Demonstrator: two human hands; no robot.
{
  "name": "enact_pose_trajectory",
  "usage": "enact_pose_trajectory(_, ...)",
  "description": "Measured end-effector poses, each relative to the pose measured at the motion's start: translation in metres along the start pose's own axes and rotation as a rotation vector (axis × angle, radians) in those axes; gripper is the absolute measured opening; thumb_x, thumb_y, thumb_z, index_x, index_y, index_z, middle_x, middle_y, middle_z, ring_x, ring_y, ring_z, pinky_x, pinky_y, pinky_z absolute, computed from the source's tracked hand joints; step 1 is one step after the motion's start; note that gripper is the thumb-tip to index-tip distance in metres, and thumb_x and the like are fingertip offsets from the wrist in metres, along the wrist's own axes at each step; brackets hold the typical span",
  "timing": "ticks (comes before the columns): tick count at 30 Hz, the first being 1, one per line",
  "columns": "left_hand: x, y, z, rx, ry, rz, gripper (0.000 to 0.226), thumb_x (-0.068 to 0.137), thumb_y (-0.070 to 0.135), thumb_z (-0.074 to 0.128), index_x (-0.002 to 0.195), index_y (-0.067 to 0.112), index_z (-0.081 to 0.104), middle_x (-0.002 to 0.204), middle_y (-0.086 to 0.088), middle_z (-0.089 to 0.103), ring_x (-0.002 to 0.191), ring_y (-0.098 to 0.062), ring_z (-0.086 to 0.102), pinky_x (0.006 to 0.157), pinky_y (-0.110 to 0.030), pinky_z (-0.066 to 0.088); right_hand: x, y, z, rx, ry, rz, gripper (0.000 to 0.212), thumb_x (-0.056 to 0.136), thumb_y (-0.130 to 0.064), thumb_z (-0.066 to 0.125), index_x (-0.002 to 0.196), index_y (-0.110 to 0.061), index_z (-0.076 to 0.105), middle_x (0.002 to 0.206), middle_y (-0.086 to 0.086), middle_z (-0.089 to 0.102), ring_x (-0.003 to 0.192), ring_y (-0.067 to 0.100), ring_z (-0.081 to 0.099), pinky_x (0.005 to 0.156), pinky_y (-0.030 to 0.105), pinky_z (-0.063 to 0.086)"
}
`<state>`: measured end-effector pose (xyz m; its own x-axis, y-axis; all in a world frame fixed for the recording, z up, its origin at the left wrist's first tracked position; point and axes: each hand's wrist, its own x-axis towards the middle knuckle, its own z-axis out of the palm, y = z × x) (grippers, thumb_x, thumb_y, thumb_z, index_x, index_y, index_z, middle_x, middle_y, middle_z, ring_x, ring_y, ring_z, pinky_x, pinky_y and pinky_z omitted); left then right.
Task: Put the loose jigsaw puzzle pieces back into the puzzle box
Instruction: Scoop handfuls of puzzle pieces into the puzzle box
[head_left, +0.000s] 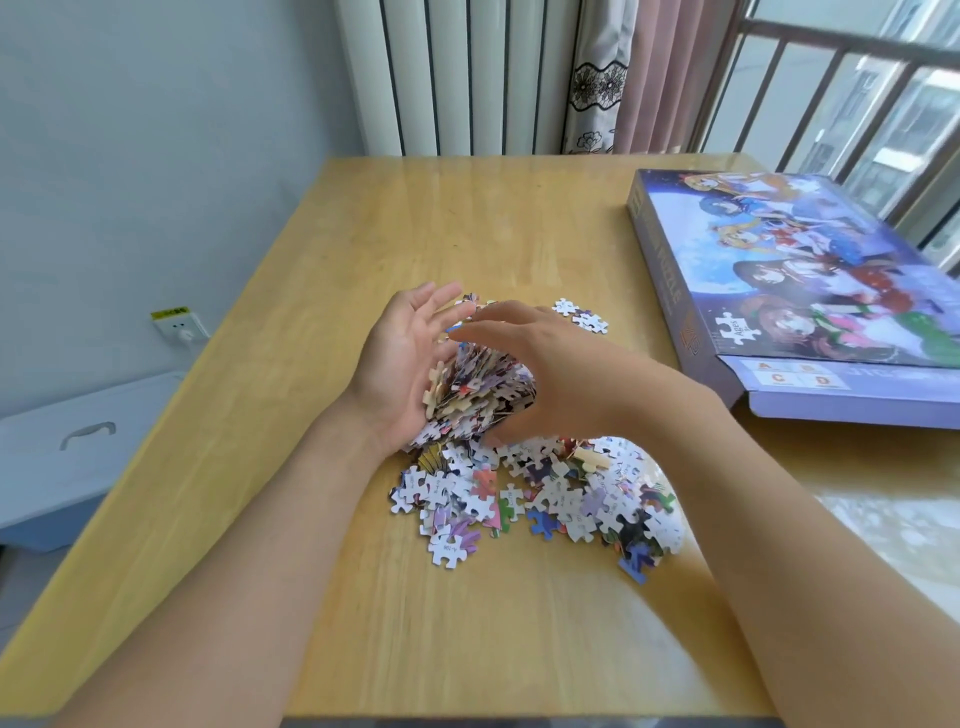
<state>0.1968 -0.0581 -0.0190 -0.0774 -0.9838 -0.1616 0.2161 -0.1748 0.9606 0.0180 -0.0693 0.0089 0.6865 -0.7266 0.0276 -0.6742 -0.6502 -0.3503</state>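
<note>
Jigsaw puzzle pieces (540, 499) lie in a loose heap at mid-table, many white-back up, some colour-side up; a few strays (582, 315) sit apart at the far edge of the heap; a bunched stack of pieces (480, 392) is raised between the two hands, packed on edge; left hand (402, 358) palm turned inward, fingers fairly straight and spread, acting as a wall against the bunch; right hand (540, 374) arched over and against the other side, fingers curved down, thumb low near the table; the bunch appears squeezed between the two palms rather than gripped by either one alone; judged purpose: a two-handed scoop, to lift many pieces in one go and keep them from spilling; fingertips blurred, so exact contact cannot be told

Puzzle box (810, 291) rests to the right on the wooden table (395, 218), well apart from the heap, picture side up; its lid looks shut or nearly so, a pale lower tray edge (852, 410) showing at the near side, slightly offset; inside not visible, contents cannot be told; no piece seen on or in it from here

Judgement: gathering stage, most pieces not yet boxed; the box likely needs opening before the handful can go in; risk of edge pieces slipping from the bottom of the bunch during the carry
</note>
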Motion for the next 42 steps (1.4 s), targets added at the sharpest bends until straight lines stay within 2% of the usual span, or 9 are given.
enact_pose_trajectory(4,-0.002,0.000,0.006,-0.065,-0.014,0.005,0.055,0.102,0.050,0.028,0.147,0.024,0.046,0.145,0.002,0.054,0.131,-0.020,0.053,0.116,-0.049,0.034,0.002,-0.004,0.006,-0.041,0.029,-0.083,0.080,0.075,-0.044,0.082,0.146,-0.034,0.047,0.149,-0.007,0.044,0.133,0.020,0.044,0.109,0.032,0.037)
enact_pose_trajectory(13,0.005,0.003,-0.004,-0.153,0.117,0.092,0.048,0.103,0.043,0.037,0.136,0.013,0.055,0.135,-0.009,0.062,0.123,-0.023,0.062,0.109,-0.039,0.046,0.007,0.004,0.004,-0.041,0.122,-0.110,0.047,0.081,-0.027,0.082,0.125,-0.025,0.067,0.113,-0.004,0.066,0.104,0.020,0.060,0.086,0.042,0.051)
enact_pose_trajectory(19,0.000,-0.002,-0.008,0.098,0.225,0.276,0.051,0.092,0.050,0.040,0.122,0.017,0.064,0.123,-0.004,0.069,0.116,-0.015,0.065,0.101,-0.033,0.051,0.005,0.009,-0.006,0.122,0.290,-0.040,0.041,0.079,-0.023,0.084,0.118,-0.016,0.072,0.106,0.000,0.073,0.096,0.021,0.065,0.084,0.035,0.048)
enact_pose_trajectory(23,-0.005,-0.007,-0.006,0.231,0.271,0.372,0.035,0.104,0.036,0.039,0.115,0.018,0.068,0.118,0.001,0.070,0.114,-0.007,0.063,0.103,-0.036,0.048,-0.001,0.004,-0.015,0.281,0.374,0.059,0.023,0.078,-0.020,0.085,0.099,-0.015,0.075,0.086,-0.001,0.075,0.077,0.018,0.064,0.067,0.031,0.046)
enact_pose_trajectory(25,-0.009,-0.009,-0.002,0.291,0.255,0.412,0.033,0.106,0.029,0.040,0.115,0.015,0.069,0.115,0.008,0.069,0.109,0.002,0.062,0.098,-0.027,0.046,-0.006,0.004,-0.019,0.363,0.373,0.123,0.019,0.078,-0.021,0.085,0.090,-0.010,0.074,0.078,0.003,0.073,0.070,0.024,0.063,0.060,0.033,0.044)
enact_pose_trajectory(30,-0.018,-0.004,0.016,0.553,0.142,0.508,0.045,0.103,0.046,0.034,0.130,0.023,0.062,0.126,0.016,0.064,0.117,0.016,0.051,0.090,0.002,0.034,-0.034,0.010,-0.017,0.601,0.342,0.281,0.038,0.073,-0.030,0.090,0.071,-0.003,0.063,0.053,-0.006,0.048,0.049,0.011,0.037,0.051,0.025,0.027)
enact_pose_trajectory(36,-0.023,-0.015,0.071,0.538,0.051,0.451,0.046,0.109,0.041,0.022,0.137,0.027,0.056,0.137,0.013,0.055,0.129,0.001,0.047,0.093,0.002,0.032,-0.058,0.018,-0.010,0.626,0.360,0.356,0.044,0.071,-0.030,0.091,0.058,-0.011,0.053,0.048,-0.010,0.039,0.046,0.010,0.033,0.051,0.025,0.028)
enact_pose_trajectory(40,-0.027,-0.022,0.094,0.489,0.048,0.393,0.055,0.104,0.053,0.019,0.135,0.030,0.057,0.134,0.010,0.054,0.110,0.013,0.052,0.085,-0.003,0.040,-0.066,0.024,-0.006,0.572,0.417,0.374,0.039,0.075,-0.028,0.086,0.059,-0.014,0.054,0.048,-0.009,0.051,0.042,0.006,0.045,0.044,0.019,0.036)
enact_pose_trajectory(42,-0.026,-0.024,0.101,0.484,0.038,0.401,0.058,0.102,0.056,0.019,0.137,0.028,0.056,0.133,0.010,0.055,0.117,0.003,0.053,0.093,-0.013,0.043,-0.068,0.026,-0.004,0.585,0.411,0.351,0.028,0.078,-0.025,0.081,0.065,-0.010,0.061,0.052,-0.007,0.059,0.045,0.005,0.051,0.048,0.021,0.041)
